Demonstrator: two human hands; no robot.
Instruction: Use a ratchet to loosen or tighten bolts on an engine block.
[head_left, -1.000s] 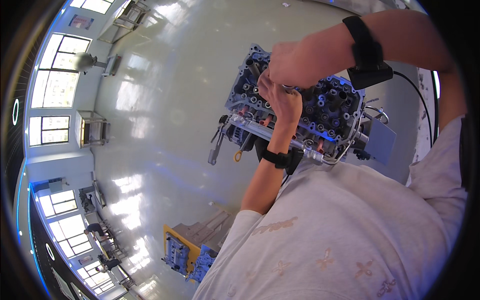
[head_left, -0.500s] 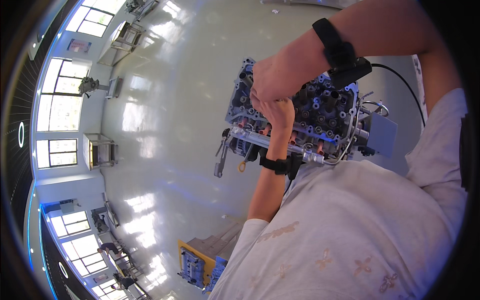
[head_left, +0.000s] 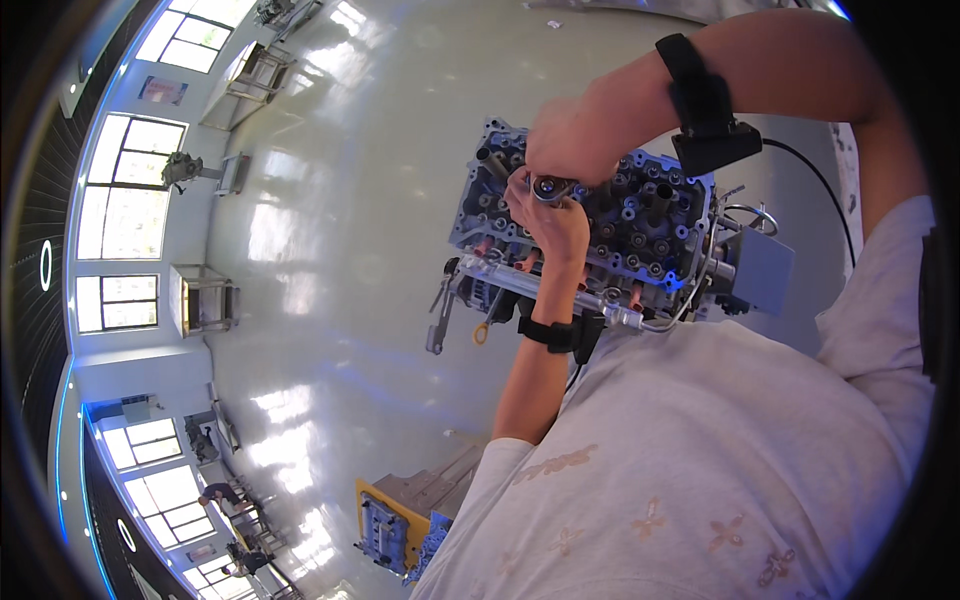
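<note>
A silver ratchet wrench point(head_left: 549, 188) stands over an engine cylinder head point(head_left: 652, 232), its round head facing up. My left hand point(head_left: 562, 236) wraps round the tool just below that round head. Across the handle lies my right hand point(head_left: 575, 145), closed and a little blurred, its fingers mostly hidden. Bolts, springs and round tubes fill the open top of the cylinder head. What sits under the ratchet is hidden by my hands. Both wrists carry black straps with small boxes, and a cable runs from the right one.
Along the engine's near side runs a metal pipe point(head_left: 500, 272) with orange-brown parts beside it. A grey box point(head_left: 765, 270) sits at the engine's right. Lower left, a yellow-edged board point(head_left: 410, 530) bears metal parts. Work tables point(head_left: 205, 300) and distant people stand by the windows.
My right hand has swung to the right and slightly upward, uncovering the ratchet's head. My left hand has stayed nearly in place.
</note>
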